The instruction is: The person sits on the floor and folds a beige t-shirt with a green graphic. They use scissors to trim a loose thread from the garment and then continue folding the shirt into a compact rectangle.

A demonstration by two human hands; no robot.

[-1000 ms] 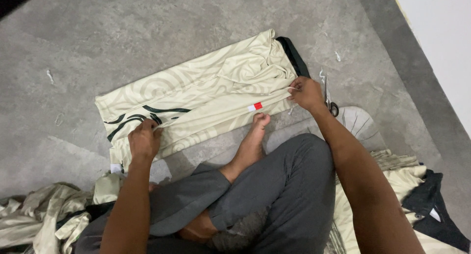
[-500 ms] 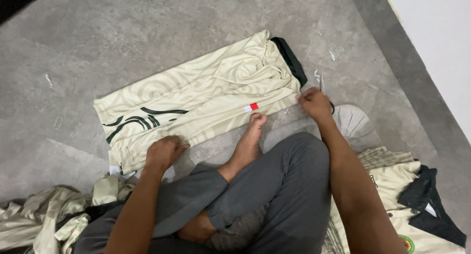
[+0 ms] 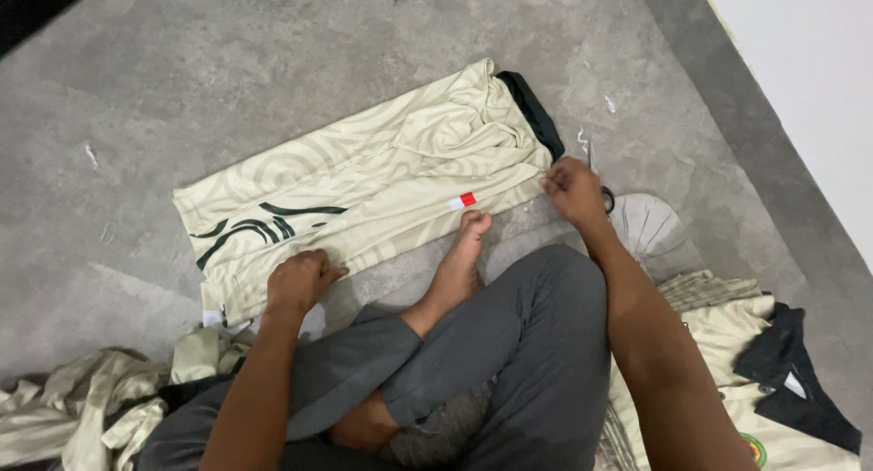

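Pinching the near hem of the cream patterned jersey [image 3: 382, 185], my left hand [image 3: 298, 280] is gripping at 7 o'clock and my right hand [image 3: 573, 187] at 3 o'clock. It is lying flat on the floor [image 3: 182, 80]; judged light, limp, slippery.

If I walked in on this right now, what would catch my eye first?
Most likely the cream jersey with swirl patterns and a black collar, spread flat on the grey concrete floor in the middle of the view. The seated person's left hand grips its near edge and the right hand pinches its collar-end corner, a bare foot between them. More cream garments lie heaped at lower left and lower right.
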